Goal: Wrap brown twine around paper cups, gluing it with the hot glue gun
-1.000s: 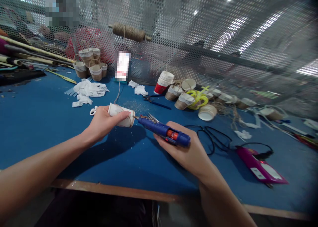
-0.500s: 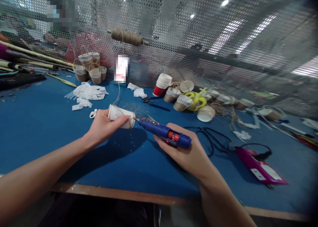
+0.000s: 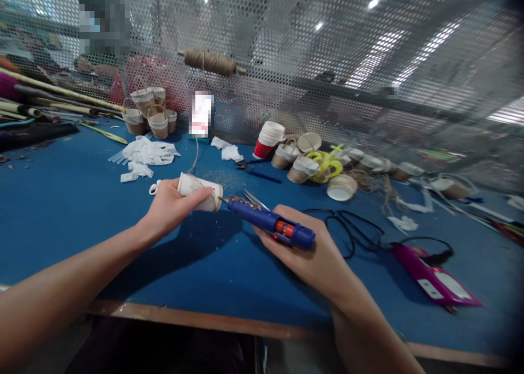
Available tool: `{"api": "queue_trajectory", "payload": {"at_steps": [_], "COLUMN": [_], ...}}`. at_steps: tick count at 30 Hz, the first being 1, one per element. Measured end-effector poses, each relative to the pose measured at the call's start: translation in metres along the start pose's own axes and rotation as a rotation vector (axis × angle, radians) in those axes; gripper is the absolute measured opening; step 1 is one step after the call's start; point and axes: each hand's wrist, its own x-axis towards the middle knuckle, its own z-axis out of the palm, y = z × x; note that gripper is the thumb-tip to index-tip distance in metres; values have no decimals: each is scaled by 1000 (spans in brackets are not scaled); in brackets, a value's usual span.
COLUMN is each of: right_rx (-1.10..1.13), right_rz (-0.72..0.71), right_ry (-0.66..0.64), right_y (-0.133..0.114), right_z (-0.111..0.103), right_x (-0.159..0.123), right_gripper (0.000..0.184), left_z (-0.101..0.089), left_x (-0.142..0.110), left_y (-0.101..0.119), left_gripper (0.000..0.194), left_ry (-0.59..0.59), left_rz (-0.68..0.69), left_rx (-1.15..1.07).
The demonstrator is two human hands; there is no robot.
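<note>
A white paper cup (image 3: 189,185) lies sideways in my left hand (image 3: 170,202), with my thumb along its side and the fingers wrapped beneath. Some twine crosses the cup near its right end, and a strand runs up from it toward the back. My right hand (image 3: 301,248) is closed around a blue glue gun (image 3: 257,215) with an orange part showing in its body. The gun's nozzle points left, right at the cup's end; whether it touches I cannot tell. Behind the gun, a pair of scissors (image 3: 256,199) is partly hidden.
Stacked paper cups (image 3: 268,139), twine-wrapped baskets (image 3: 159,124) and yellow-handled scissors (image 3: 327,164) stand along the back. Pliers (image 3: 260,172) and white lace (image 3: 149,150) lie nearer. A purple power strip (image 3: 438,275) with black cable is at right. A twine spool (image 3: 208,61) hangs on the mesh.
Both hands keep almost the same pose, with the nozzle still at the cup's end. The whole view has shifted very slightly, and more of the scissors behind the gun shows.
</note>
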Motion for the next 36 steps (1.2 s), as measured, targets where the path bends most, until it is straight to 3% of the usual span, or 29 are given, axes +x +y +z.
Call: {"api": "queue_trajectory", "payload": {"at_steps": [15, 19, 23, 27, 36], "right_rx": [-12, 18, 168, 408, 714], "right_rz": [-43, 10, 162, 325, 345], "right_ry": [-101, -102, -23, -50, -55], "right_y": [-2, -1, -2, -5, 4], "right_z": [-4, -1, 2, -1, 0], "right_x": [-1, -2, -2, 2, 8], "right_gripper": [17, 17, 18, 17, 19], "left_z": [-2, 0, 0, -2, -2], "left_x": [3, 2, 2, 4, 4], "left_y": [-2, 2, 1, -4, -7], "left_gripper": [20, 17, 21, 24, 19], "left_ry": [-6, 19, -11, -21, -71], "left_rz": [-67, -77, -114, -149, -174], "left_rx": [-94, -106, -163, -123, -120]}}
